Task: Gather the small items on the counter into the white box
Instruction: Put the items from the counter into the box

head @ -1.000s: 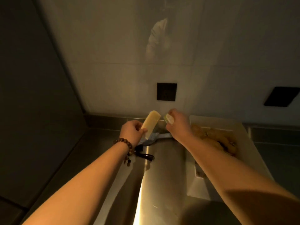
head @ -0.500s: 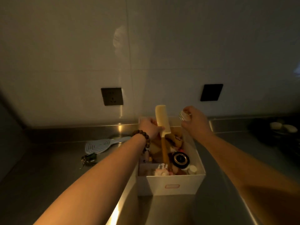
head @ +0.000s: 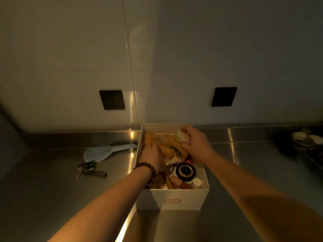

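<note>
1. A white box (head: 181, 198) sits on the shiny metal counter (head: 52, 198), close to the wall.
2. The box is full of small things. There are tan lumpy things at the back, a round black jar with a gold ring (head: 185, 170) near the front, and a small white bottle cap (head: 197, 182) in the front right corner.
3. The left hand (head: 151, 155) is down inside the box on the left side. It has a brown bead bracelet (head: 146, 169) on the wrist.
4. I cannot tell if the left hand's fingers hold anything, because they are hidden among the things in the box.
5. The right hand (head: 195, 140) is over the back right part of the box. Its fingers are curled around a small round jar (head: 183, 136) with a pale lid.
6. A light blue hairbrush (head: 104, 151) lies on the counter to the left of the box. Its handle tip is just beside the box.
7. A bunch of keys (head: 89, 167) with a dark strap lies on the counter in front of the brush, apart from the box.
8. Two dark wall plates are on the white wall, a socket (head: 111, 99) and a switch (head: 224, 96).
</note>
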`<control>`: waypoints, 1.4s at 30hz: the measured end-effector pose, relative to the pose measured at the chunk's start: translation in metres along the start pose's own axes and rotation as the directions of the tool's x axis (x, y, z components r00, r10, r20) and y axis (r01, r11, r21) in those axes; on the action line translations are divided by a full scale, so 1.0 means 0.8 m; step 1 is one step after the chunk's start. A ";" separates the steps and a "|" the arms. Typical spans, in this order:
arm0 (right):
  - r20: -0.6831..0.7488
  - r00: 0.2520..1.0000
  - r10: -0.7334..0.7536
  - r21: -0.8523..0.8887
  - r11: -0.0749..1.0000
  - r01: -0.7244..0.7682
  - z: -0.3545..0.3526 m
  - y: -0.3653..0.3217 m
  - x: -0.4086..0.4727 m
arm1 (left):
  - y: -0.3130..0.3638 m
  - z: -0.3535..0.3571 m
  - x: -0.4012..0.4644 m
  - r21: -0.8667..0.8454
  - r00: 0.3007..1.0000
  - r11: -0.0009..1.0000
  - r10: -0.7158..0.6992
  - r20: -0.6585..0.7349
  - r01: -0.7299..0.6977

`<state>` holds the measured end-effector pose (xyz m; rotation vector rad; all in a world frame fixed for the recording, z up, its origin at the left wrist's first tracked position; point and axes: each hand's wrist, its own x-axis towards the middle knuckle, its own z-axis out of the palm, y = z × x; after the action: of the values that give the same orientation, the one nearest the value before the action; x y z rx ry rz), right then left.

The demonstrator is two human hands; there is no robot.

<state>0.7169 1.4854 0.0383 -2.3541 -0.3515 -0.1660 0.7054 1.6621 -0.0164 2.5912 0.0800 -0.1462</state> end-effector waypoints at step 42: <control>0.576 0.811 0.107 -0.354 0.926 0.129 0.069 0.028 -0.006 | -0.054 -0.025 -0.022 0.142 0.971 0.969 0.216 -0.103 -0.201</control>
<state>0.7202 1.5071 -0.0173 -2.7511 -0.6819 0.5633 0.6863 1.7088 -0.0190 2.7167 -0.1652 0.0810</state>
